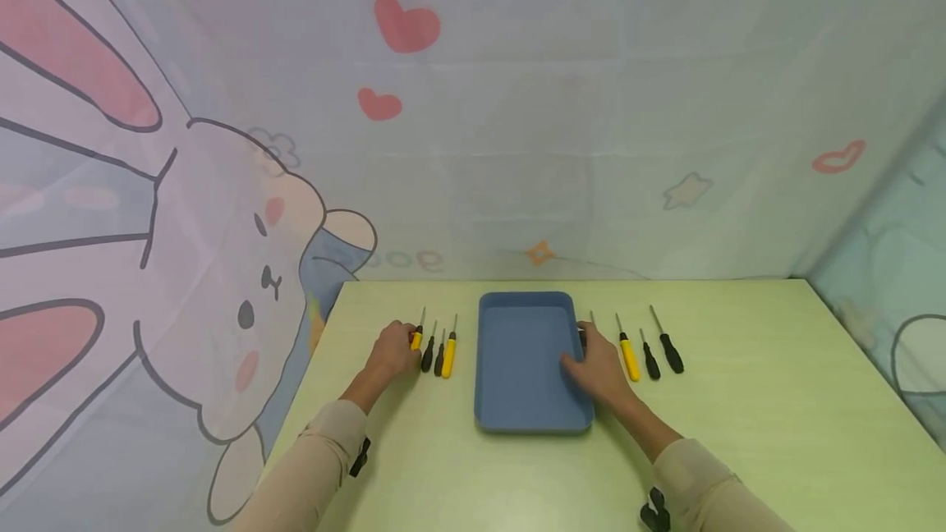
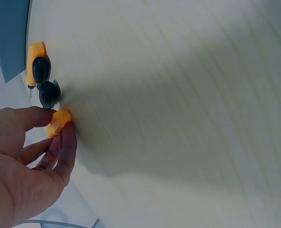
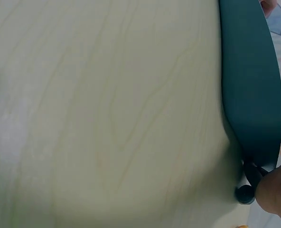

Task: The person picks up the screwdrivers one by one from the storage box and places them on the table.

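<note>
My left hand pinches the yellow handle of a screwdriver between thumb and fingers, left of the tray. Beside it lie two black-handled screwdrivers and another yellow one. At the right wall of a blue-grey rectangular tray is my right hand, its thumb spread over the rim and apart from the other fingers. Close by these fingers lies a black-handled screwdriver, mostly hidden by the hand. Whether the fingers touch it cannot be made out.
Right of my right hand lie a yellow-handled screwdriver and two black-handled ones. All of it rests on a light wood-grain table. A printed cloth with a rabbit and hearts hangs behind the table's far edge.
</note>
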The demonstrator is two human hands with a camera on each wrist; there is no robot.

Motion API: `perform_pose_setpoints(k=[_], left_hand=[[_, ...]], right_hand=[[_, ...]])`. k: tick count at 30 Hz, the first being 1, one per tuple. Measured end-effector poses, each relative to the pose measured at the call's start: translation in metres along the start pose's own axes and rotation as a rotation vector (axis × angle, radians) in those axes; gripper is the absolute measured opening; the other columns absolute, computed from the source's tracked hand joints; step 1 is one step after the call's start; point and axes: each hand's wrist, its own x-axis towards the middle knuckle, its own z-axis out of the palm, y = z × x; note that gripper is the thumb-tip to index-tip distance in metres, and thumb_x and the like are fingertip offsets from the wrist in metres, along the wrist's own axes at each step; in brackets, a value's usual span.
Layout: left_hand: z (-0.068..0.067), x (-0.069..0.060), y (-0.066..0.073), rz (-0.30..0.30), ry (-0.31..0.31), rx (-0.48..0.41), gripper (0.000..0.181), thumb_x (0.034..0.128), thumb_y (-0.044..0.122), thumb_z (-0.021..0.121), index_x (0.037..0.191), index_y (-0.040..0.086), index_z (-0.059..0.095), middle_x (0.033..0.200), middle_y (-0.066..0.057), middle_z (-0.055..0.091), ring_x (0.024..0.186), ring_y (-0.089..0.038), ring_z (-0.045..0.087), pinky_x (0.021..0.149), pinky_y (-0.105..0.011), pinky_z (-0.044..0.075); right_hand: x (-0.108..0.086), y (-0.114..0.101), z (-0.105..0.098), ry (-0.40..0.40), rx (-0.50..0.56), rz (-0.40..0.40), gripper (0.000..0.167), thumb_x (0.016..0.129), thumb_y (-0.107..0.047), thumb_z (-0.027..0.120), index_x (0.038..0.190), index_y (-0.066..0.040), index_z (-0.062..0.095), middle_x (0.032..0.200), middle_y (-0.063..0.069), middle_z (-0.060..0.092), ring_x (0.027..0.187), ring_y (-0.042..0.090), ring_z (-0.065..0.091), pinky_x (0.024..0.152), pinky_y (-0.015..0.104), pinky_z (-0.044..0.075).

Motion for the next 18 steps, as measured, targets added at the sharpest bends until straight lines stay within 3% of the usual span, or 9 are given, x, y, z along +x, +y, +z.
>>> perform_pose_setpoints(k=[6, 13, 18], left_hand=[[-0.003, 0.000, 0.001, 0.005, -0.011, 0.028, 0.046, 0.0938, 0.004, 0.072, 0.137, -0.010, 0.063, 0.121, -0.023, 0.060, 0.093, -0.028, 0.060, 0.087, -0.045, 0.058], [-0.006, 0.005, -0.003, 0.035, -0.017, 0.057, 0.040, 0.0948, 0.008, 0.071, 0.130, -0.011, 0.065, 0.118, -0.022, 0.060, 0.090, -0.028, 0.057, 0.084, -0.046, 0.057], [-0.016, 0.006, 0.006, 0.065, -0.013, 0.081, 0.049, 0.0978, 0.015, 0.068, 0.137, -0.013, 0.060, 0.129, -0.029, 0.058, 0.106, -0.038, 0.064, 0.095, -0.051, 0.057]], right_hand=[[0.005, -0.001, -0.003, -0.039, 0.023, 0.007, 0.068, 0.095, -0.015, 0.071, 0.150, 0.011, 0.043, 0.135, 0.034, 0.063, 0.122, 0.047, 0.064, 0.103, 0.059, 0.053], [0.013, -0.004, -0.024, -0.159, 0.125, 0.042, 0.074, 0.102, -0.020, 0.069, 0.159, 0.008, 0.031, 0.153, 0.035, 0.048, 0.136, 0.051, 0.054, 0.107, 0.061, 0.051], [0.023, -0.007, -0.045, -0.251, 0.150, 0.011, 0.076, 0.104, -0.031, 0.067, 0.163, 0.001, 0.030, 0.158, 0.030, 0.044, 0.142, 0.048, 0.049, 0.111, 0.061, 0.047]])
